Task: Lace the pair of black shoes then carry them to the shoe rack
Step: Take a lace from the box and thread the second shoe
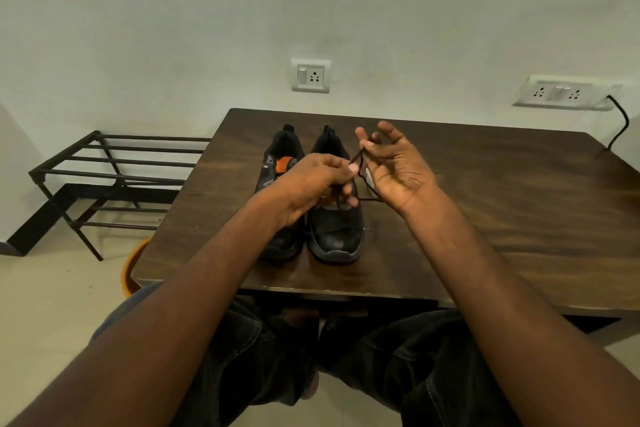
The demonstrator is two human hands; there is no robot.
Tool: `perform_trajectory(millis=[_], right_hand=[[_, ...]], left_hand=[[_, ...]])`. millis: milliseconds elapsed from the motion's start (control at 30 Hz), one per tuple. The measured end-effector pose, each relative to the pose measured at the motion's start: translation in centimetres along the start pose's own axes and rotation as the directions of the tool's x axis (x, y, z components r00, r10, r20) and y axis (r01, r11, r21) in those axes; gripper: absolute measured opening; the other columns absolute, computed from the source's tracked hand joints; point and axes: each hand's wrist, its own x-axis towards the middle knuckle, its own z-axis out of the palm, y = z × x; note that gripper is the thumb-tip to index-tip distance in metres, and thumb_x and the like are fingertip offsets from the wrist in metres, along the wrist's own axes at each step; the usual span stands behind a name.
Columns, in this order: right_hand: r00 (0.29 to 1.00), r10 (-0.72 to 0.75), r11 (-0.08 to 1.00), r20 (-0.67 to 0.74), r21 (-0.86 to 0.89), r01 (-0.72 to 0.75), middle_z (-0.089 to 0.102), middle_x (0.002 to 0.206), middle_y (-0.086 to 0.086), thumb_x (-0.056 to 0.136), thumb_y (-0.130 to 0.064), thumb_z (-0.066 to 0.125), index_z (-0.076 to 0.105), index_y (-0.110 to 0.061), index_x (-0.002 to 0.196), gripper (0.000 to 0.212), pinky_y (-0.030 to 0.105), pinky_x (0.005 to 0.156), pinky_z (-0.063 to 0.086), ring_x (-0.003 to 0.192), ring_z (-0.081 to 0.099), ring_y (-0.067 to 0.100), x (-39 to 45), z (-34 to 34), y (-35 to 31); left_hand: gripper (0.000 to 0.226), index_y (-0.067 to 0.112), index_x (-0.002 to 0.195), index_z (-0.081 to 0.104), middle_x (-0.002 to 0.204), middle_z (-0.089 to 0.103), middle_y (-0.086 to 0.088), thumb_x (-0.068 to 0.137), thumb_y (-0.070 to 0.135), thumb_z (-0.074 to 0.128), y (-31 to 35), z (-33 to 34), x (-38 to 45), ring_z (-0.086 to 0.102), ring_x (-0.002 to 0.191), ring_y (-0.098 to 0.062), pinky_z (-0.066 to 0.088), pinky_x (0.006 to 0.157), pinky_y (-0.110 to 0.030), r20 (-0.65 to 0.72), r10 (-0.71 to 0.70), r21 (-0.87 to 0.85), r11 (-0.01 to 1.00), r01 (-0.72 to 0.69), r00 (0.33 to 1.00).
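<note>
On the desk [485,191] our two black shoes [334,218] stand toes near us, rack [114,177] far left. Left hand [313,184] and right hand [394,170] each pinch the lace [358,159] directly above the right shoe.

A dark wooden desk [485,204] with a streaked grain stands against the pale wall. Two black shoes sit on it side by side, toes toward the desk's near edge, heels toward the wall. The left shoe [277,163] shows an orange patch inside; the right shoe [334,236] stands just beside it, a thin black lace [369,199] trailing from it over the desk top.
</note>
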Motion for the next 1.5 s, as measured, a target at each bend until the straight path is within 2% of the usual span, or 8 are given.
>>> perform_trajectory(millis=[100,167,267,433,600,767,1033,1500], right_hand=[[0.956,-0.213,0.816,-0.202,-0.575,0.060,0.069,0.107,0.013,0.090,0.023,0.051,0.070,-0.010,0.092,0.038,0.039,0.092,0.062,0.096,0.075,0.024,0.4,-1.5,-0.7],[0.917,-0.380,0.289,-0.119,-0.957,-0.005,0.070,0.115,0.009,0.091,0.008,0.060,0.074,-0.020,0.089,0.031,0.044,0.096,0.060,0.107,0.070,0.026,0.3,-2.6,-0.9],[0.952,-0.270,-0.418,0.145,-0.908,0.020,0.052,0.137,0.005,0.090,-0.013,0.070,0.073,-0.027,0.119,0.032,0.036,0.105,0.044,0.128,0.049,0.030,-0.6,-2.7,-0.4],[0.976,0.060,0.381,0.209,-0.909,0.171,0.079,0.098,0.012,0.095,0.000,0.072,0.074,-0.006,0.115,0.021,0.028,0.080,0.062,0.086,0.075,0.017,-1.0,-0.9,1.5],[0.964,-0.209,-0.054,0.165,-0.986,0.157,0.077,0.079,-0.001,0.091,-0.012,0.077,0.079,-0.020,0.091,0.008,0.031,0.072,0.062,0.076,0.075,0.014,0.7,-1.8,1.7],[0.979,-0.008,0.206,0.202,-0.958,0.199,0.077,0.078,0.006,0.091,-0.008,0.079,0.078,-0.008,0.099,0.008,0.021,0.056,0.054,0.060,0.068,0.007,0.9,-1.5,2.2],[0.963,-0.160,-0.101,0.219,-0.974,0.204,0.076,0.069,-0.003,0.091,-0.010,0.077,0.077,-0.023,0.091,0.014,0.031,0.071,0.062,0.066,0.074,0.004,2.8,-3.7,2.7],[0.969,-0.065,-0.410,0.240,-0.891,0.193,0.077,0.095,-0.012,0.087,-0.031,0.075,0.082,-0.038,0.095,0.013,0.041,0.079,0.063,0.089,0.070,0.012,3.8,-3.2,3.7]], left_hand=[[0.015,0.010,0.114,0.065,0.072,0.065,-0.002,0.106,0.018,0.056,0.2,-0.9,-0.2,0.067,0.068,-0.016,0.054,0.061,-0.025,-0.210,0.044,0.068,0.997,-0.031,0.977],[0.014,0.007,0.110,0.065,0.073,0.067,-0.004,0.106,0.015,0.055,0.4,-1.4,-0.3,0.062,0.060,-0.012,0.049,0.052,-0.018,-0.290,0.129,0.161,0.983,-0.084,0.948],[0.013,0.004,0.105,0.066,0.073,0.073,-0.006,0.103,0.016,0.062,0.0,-1.6,-0.1,0.061,0.055,-0.012,0.045,0.047,-0.019,-0.303,0.202,0.258,0.958,-0.124,0.931],[0.014,0.005,0.097,0.073,0.074,0.074,-0.009,0.096,0.019,0.073,-0.9,-1.7,0.9,0.062,0.056,-0.011,0.046,0.047,-0.019,-0.370,0.238,0.300,0.945,-0.127,0.898],[0.012,0.003,0.101,0.075,0.082,0.074,-0.013,0.100,0.007,0.064,-1.5,-2.2,1.6,0.065,0.069,-0.017,0.057,0.061,-0.021,-0.407,0.200,0.237,0.965,-0.109,0.891],[0.011,0.008,0.104,0.071,0.076,0.075,-0.011,0.095,0.013,0.074,-1.6,-2.4,2.6,0.069,0.062,-0.018,0.057,0.056,-0.025,-0.342,0.287,0.373,0.915,-0.150,0.895],[0.036,0.032,0.124,0.070,0.087,0.067,0.013,0.097,0.008,0.065,-2.5,-6.0,3.6,0.064,0.079,-0.004,0.054,0.077,-0.026,0.033,0.341,0.860,0.470,-0.201,0.939],[0.049,0.041,0.134,0.062,0.113,0.057,0.016,0.090,0.023,0.077,-2.1,-6.4,3.7,0.054,0.104,-0.006,0.044,0.088,-0.030,0.153,0.320,0.943,0.237,-0.236,0.935]])
